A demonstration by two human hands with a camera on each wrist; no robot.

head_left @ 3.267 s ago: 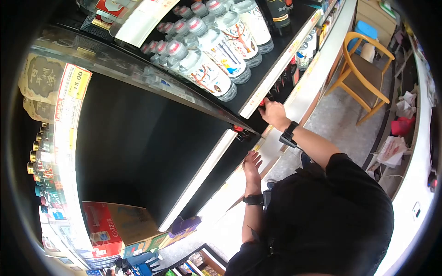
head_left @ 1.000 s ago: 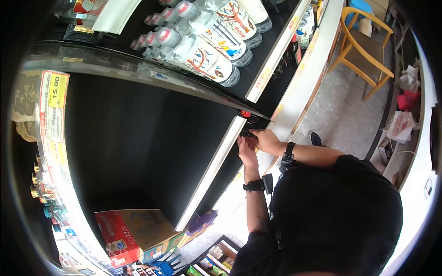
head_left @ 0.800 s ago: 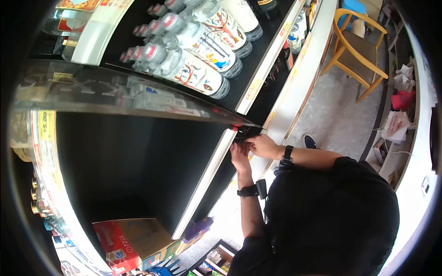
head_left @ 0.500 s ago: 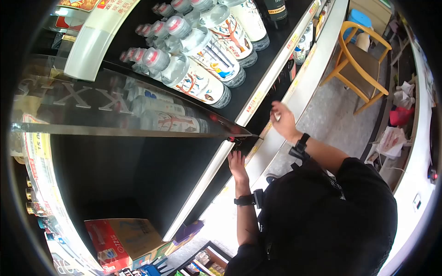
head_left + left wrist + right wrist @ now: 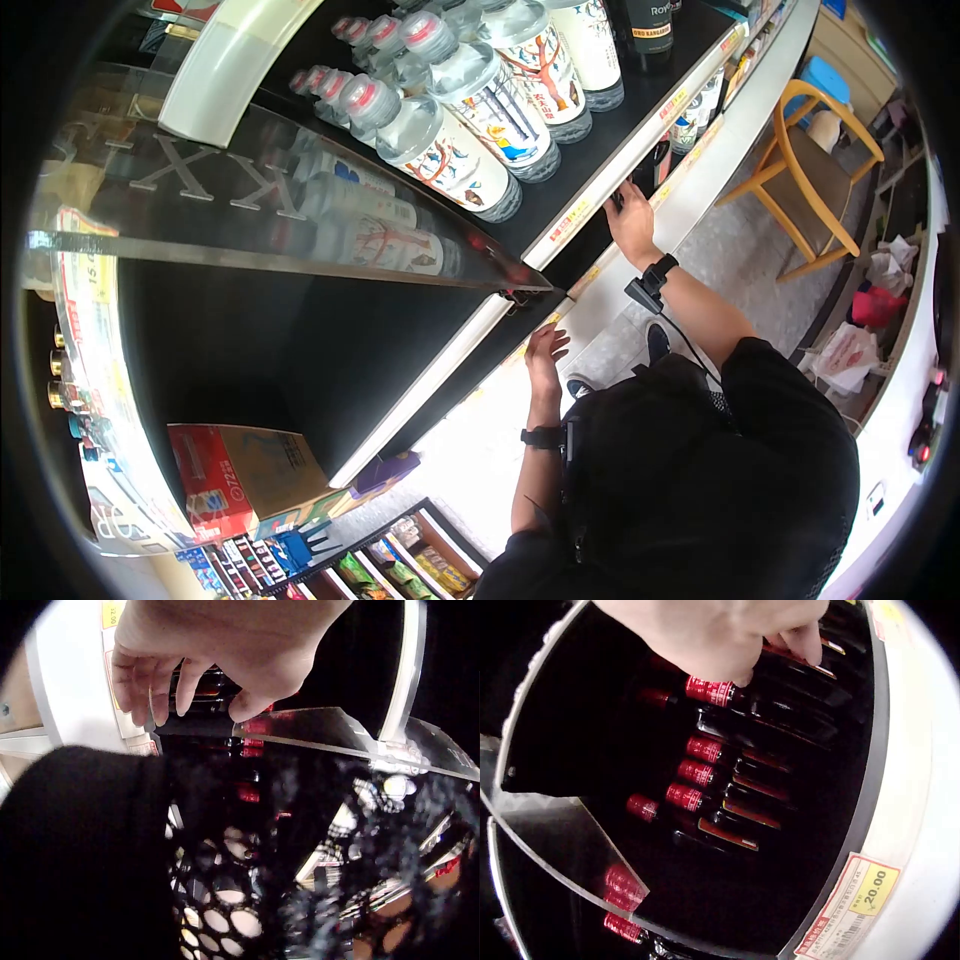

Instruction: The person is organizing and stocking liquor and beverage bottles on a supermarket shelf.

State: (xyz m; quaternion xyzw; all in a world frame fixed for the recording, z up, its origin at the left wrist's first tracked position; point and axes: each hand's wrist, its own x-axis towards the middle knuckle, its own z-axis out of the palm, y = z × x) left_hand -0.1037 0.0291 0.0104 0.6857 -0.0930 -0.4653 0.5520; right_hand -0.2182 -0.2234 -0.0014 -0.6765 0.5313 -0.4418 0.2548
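My right hand (image 5: 628,212) reaches into the dark shelf under the row of clear bottles. In the right wrist view its fingers (image 5: 807,639) curl over a dark bottle with a red cap (image 5: 712,691), and the thumb touches its neck. More dark red-capped bottles (image 5: 697,796) lie in rows below it. My left hand (image 5: 547,348) hovers with relaxed fingers beside the white shelf rim (image 5: 440,370), holding nothing. From the left wrist view, this hand (image 5: 191,682) hangs over a clear acrylic divider (image 5: 315,731).
Large clear bottles with painted labels (image 5: 470,150) fill the shelf above. A clear acrylic panel (image 5: 300,220) juts out at the left. A yellow price tag (image 5: 851,904) marks the shelf rim. A red carton (image 5: 215,480) lies low left, and a wooden chair (image 5: 810,180) stands on the floor at right.
A second ago both hands met at the divider's corner. The right hand has since swung right and gone into the shelf onto a bottle; the left hand dropped slightly and opened.
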